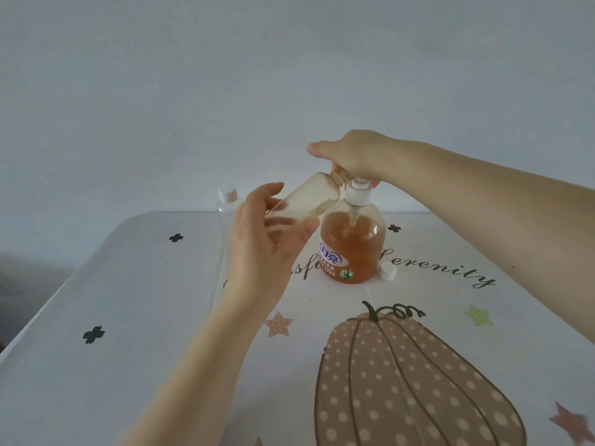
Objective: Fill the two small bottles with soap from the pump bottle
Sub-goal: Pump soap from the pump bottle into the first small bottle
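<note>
Pumping soap into bottle one, tilted to meet the nozzle.
Left hand [270,239] curls fingers and thumb round the small bottle [299,201], angled so its neck sits under the spout. Right hand [351,156] presses on the pump bottle [352,249] head, fingers curled over it. Loose cap [387,272] beside it; second bottle [228,207] capped, waiting at the back.

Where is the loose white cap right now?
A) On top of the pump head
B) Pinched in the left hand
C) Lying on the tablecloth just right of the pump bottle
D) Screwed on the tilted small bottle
C: the loose white cap lies on the tablecloth beside the base of the pump bottle, while the left hand holds only the tilted small bottle, whose neck is uncapped.
</note>
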